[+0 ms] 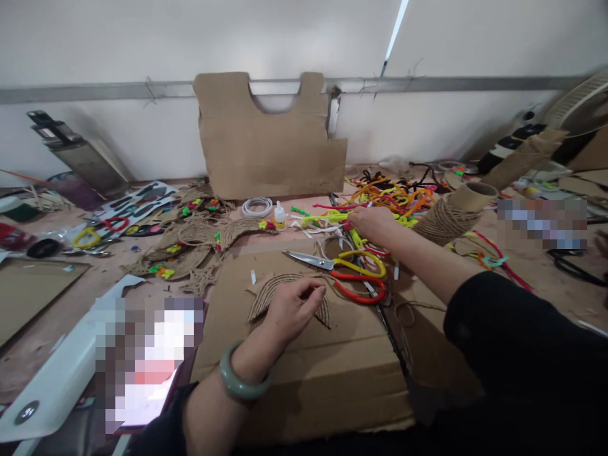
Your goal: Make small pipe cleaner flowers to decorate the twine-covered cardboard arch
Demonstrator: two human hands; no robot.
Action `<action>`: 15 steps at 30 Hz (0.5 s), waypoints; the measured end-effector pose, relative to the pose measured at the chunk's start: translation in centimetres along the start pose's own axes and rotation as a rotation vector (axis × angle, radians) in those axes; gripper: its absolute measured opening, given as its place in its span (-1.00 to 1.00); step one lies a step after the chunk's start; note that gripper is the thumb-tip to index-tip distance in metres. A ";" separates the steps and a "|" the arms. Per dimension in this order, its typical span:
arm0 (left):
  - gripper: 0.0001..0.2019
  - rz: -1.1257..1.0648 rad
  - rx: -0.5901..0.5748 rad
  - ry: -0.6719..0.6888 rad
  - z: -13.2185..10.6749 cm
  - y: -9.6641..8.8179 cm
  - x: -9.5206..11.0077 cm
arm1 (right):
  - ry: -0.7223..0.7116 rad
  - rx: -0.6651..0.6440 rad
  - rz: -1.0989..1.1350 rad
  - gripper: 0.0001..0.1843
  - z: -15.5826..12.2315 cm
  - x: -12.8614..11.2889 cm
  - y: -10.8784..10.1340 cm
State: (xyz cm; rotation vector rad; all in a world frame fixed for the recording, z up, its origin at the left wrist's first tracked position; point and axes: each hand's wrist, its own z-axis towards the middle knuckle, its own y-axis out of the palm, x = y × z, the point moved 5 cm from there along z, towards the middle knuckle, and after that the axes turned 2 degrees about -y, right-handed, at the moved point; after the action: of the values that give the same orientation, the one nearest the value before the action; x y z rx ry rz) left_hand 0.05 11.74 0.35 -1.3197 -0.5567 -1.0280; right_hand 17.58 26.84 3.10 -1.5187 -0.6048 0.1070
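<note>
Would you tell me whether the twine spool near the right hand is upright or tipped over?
Tipped: the twine spool lies slanted, its cardboard core's open end pointing up and right.

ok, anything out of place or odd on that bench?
Nothing spilled or damaged. The twine spool is tipped over beside a tangled heap of pipe cleaners, which the right hand is reaching into. Scissors lie loose on the cardboard sheet, blades pointing toward the left hand.

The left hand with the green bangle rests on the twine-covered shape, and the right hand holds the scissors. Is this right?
Not quite. In the head view the right hand is at the coloured pipe cleaners; the scissors lie untouched on the cardboard. The left hand does rest on the twine-covered shape.
</note>
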 end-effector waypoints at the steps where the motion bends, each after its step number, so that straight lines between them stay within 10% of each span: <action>1: -0.80 0.000 -0.004 0.000 0.0 0.0 0.0 | 0.014 0.003 0.015 -0.65 0.1 -0.3 -0.2; 15: -0.80 0.019 -0.060 0.048 0.0 0.2 0.4 | 0.188 -0.105 0.160 -0.62 4.2 -3.1 1.8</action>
State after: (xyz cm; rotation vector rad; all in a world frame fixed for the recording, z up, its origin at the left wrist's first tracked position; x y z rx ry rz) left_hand 0.36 11.57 0.59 -1.3474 -0.4793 -1.0649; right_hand 13.67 29.43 0.21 -1.6566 -0.3427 0.0547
